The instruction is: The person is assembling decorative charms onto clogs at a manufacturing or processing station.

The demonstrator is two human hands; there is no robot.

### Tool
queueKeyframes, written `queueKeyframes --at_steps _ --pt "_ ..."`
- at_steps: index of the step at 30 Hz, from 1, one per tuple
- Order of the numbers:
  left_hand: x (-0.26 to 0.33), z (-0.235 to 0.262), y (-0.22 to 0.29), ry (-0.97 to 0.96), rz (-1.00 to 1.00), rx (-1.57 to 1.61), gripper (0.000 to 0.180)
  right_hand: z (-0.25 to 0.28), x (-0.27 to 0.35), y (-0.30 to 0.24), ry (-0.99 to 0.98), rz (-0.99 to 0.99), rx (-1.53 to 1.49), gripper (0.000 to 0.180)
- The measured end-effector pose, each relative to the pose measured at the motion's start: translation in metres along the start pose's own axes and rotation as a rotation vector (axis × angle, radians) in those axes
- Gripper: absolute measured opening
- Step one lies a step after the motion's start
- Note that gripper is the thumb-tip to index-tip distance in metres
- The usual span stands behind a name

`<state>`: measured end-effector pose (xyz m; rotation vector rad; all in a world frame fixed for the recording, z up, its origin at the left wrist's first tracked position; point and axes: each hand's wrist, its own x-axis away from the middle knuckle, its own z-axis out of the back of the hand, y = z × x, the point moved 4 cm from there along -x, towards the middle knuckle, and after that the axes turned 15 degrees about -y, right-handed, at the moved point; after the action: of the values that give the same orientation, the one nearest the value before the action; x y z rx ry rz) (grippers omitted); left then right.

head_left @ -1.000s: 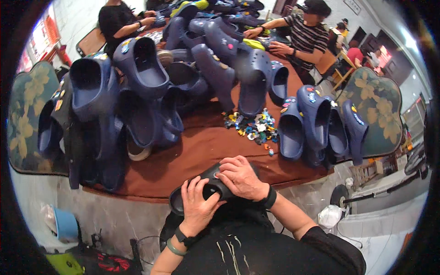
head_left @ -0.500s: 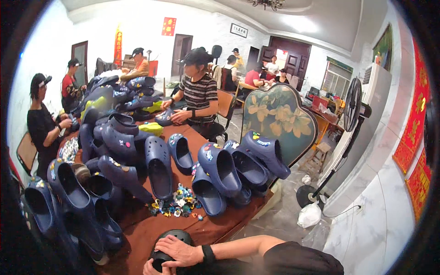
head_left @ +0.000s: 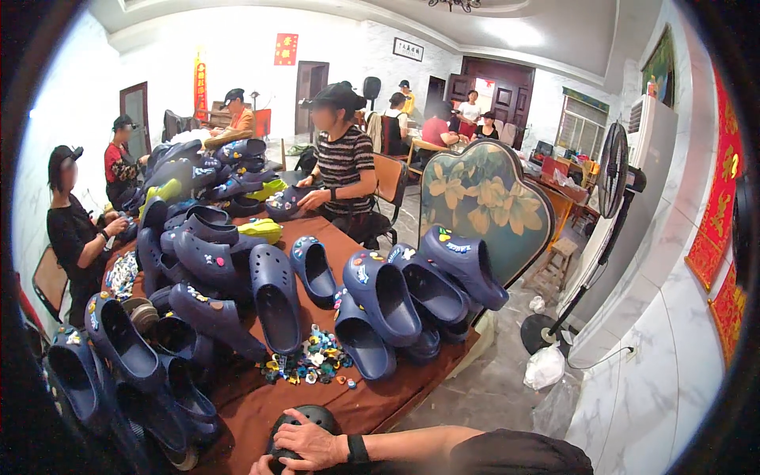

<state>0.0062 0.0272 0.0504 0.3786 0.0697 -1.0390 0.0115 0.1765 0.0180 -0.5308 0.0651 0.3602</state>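
Note:
At the lower edge of the view sits a black clog [head_left: 318,416] with holes in its upper. My right hand [head_left: 313,443] lies across the top of it, its fingers bent over the shoe. Cut off by the frame, my left hand [head_left: 263,465] holds the clog's near left side; only part of its fingers shows. Just beyond the shoe a loose pile of small colourful shoe charms [head_left: 317,358] rests on the brown-covered table [head_left: 261,396]. Whether a charm is between my fingers is hidden.
Navy clogs with charms stand in rows at the left [head_left: 127,340] and right [head_left: 392,297], and a heap [head_left: 206,245] fills the middle. A co-worker in a striped shirt [head_left: 348,162] handles a clog across the table. A floor fan [head_left: 613,174] stands at the right.
The black clog has turned or tilted slightly under my hands, and my right hand's fingers have shifted on it. The view has moved a little. Across the table, the striped-shirt co-worker's hands have shifted on a clog.

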Motion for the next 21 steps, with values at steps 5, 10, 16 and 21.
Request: queueKeyframes --at_steps 5,10,16,21 --pt "-0.001 0.000 -0.015 -0.028 -0.044 0.104 0.050 0.002 0.004 -0.006 0.275 0.071 0.124 0.041" --pt "0.008 -0.012 0.001 -0.110 0.198 0.076 0.056 0.013 -0.001 -0.007 0.226 0.029 0.117 0.040" --pt "0.004 -0.004 0.004 -0.108 0.254 0.123 0.066 0.005 -0.044 -0.019 -0.546 -0.046 0.360 0.035" --pt "0.013 -0.007 -0.043 -0.193 -0.005 0.710 0.031 -0.004 -0.034 -0.039 -0.430 0.080 0.666 0.030"
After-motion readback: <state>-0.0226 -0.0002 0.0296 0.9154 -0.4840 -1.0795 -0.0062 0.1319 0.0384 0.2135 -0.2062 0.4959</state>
